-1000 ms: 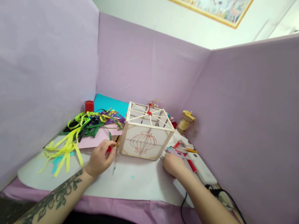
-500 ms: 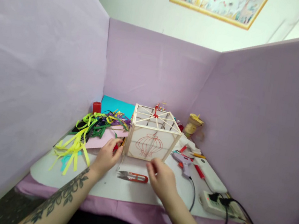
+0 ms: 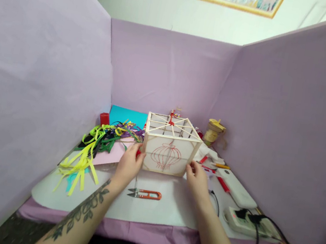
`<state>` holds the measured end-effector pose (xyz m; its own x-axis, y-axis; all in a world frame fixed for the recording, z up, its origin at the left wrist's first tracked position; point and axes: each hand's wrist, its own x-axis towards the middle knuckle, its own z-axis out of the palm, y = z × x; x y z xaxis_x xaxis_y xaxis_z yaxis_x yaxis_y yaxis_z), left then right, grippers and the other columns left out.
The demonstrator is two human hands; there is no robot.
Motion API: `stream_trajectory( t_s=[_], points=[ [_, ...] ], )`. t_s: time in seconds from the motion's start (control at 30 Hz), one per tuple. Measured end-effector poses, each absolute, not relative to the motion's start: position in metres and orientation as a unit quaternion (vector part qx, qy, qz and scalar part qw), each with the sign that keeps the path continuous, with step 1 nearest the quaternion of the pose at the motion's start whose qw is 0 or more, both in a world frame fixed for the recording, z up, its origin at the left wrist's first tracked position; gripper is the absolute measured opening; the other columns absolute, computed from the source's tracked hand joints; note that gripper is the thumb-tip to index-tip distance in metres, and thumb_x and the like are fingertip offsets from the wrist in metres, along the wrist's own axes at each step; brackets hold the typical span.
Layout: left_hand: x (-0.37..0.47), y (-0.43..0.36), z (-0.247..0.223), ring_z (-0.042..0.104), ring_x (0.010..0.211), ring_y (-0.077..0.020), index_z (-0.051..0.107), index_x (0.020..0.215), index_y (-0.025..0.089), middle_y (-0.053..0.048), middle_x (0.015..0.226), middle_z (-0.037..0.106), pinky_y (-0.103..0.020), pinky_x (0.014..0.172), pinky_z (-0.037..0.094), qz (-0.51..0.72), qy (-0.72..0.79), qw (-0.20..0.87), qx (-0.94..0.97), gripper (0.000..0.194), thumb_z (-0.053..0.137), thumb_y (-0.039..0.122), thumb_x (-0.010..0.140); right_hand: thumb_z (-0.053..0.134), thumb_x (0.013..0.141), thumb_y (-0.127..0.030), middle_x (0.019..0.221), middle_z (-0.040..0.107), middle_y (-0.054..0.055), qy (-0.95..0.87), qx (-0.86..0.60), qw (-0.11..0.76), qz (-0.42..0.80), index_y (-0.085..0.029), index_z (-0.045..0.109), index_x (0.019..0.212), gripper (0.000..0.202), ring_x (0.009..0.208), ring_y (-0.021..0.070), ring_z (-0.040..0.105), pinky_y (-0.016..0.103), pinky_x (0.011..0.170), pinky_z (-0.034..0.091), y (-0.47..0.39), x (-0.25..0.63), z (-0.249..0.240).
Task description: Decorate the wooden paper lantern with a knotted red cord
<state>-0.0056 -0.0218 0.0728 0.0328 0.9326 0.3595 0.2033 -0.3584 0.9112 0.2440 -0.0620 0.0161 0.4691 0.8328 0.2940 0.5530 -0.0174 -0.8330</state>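
Observation:
A box-shaped lantern stands in the middle of the table, with a wooden stick frame, white panels and a red lantern drawing on its front. Red cord is knotted where its top sticks cross. My left hand is closed at the lantern's left front edge; a bit of something red shows by its fingers. At the right front edge, my right hand pinches the frame between thumb and fingers. Orange-handled thread snips lie on the white table top in front of the lantern.
Yellow, green and purple strips lie heaped on the left beside pink paper, a red roll and blue card. On the right are a power strip with black cords, a white case and a lidded cup.
My right hand has moved from in front of the lantern to its right edge and taken hold there. My left hand has closed in on the left edge. The lantern's front now faces me more squarely.

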Motion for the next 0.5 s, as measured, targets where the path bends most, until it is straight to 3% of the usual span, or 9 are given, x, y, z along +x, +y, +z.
stream_trajectory(
  t_s=[0.13,0.2,0.23,0.33,0.4,0.5],
  points=[
    [-0.011,-0.057,0.092,0.062,0.073,-0.0171,0.051,0.111,0.021,-0.007,0.097,0.063,-0.030,0.063,0.051,0.498,0.360,0.690,0.383,0.035,0.057,0.041,0.083,0.050,0.083,-0.040,0.114,0.059,0.014,-0.455,-0.677,0.572,0.080,-0.016,0.049,0.124,0.047,0.089,0.0219,0.057,0.033,0.072,0.047,-0.103,0.223,0.031],
    [-0.010,-0.076,0.095,0.066,0.082,-0.0193,0.050,0.109,0.019,-0.009,0.100,0.064,-0.032,0.069,0.054,0.431,0.317,0.799,0.276,0.030,0.056,0.029,0.081,0.050,0.086,-0.037,0.103,0.061,0.010,-0.498,-0.630,0.591,0.073,-0.019,0.055,0.112,0.032,0.087,0.0200,0.057,0.032,0.073,0.047,-0.127,0.206,0.045],
    [-0.008,-0.083,0.095,0.068,0.090,-0.0212,0.048,0.112,0.018,-0.011,0.104,0.064,-0.034,0.075,0.055,0.409,0.311,0.822,0.245,0.036,0.056,0.018,0.077,0.050,0.086,-0.034,0.100,0.062,0.009,-0.550,-0.597,0.579,0.080,-0.020,0.058,0.106,0.025,0.088,0.0198,0.057,0.032,0.075,0.047,-0.136,0.199,0.052],
    [0.001,-0.096,0.088,0.064,0.110,-0.0248,0.038,0.129,0.021,-0.012,0.120,0.061,-0.040,0.092,0.052,0.399,0.326,0.826,0.228,0.076,0.050,-0.004,0.058,0.050,0.088,-0.027,0.094,0.062,0.006,-0.661,-0.518,0.528,0.124,-0.021,0.062,0.096,0.016,0.087,0.0179,0.057,0.030,0.075,0.047,-0.154,0.183,0.070],
    [0.009,-0.100,0.084,0.060,0.117,-0.0253,0.032,0.137,0.025,-0.012,0.131,0.055,-0.040,0.097,0.049,0.410,0.327,0.813,0.255,0.092,0.049,-0.008,0.052,0.048,0.089,-0.025,0.089,0.061,0.005,-0.668,-0.509,0.522,0.151,-0.021,0.062,0.095,0.016,0.078,0.0159,0.056,0.029,0.070,0.047,-0.157,0.175,0.073],
    [0.019,-0.103,0.084,0.054,0.125,-0.0242,0.028,0.141,0.032,-0.008,0.143,0.046,-0.037,0.102,0.045,0.470,0.292,0.776,0.302,0.100,0.050,-0.007,0.052,0.058,0.083,-0.027,0.091,0.062,0.005,-0.632,-0.525,0.541,0.180,-0.021,0.055,0.099,0.018,0.075,0.0156,0.057,0.029,0.067,0.048,-0.157,0.160,0.064]
  ],
)
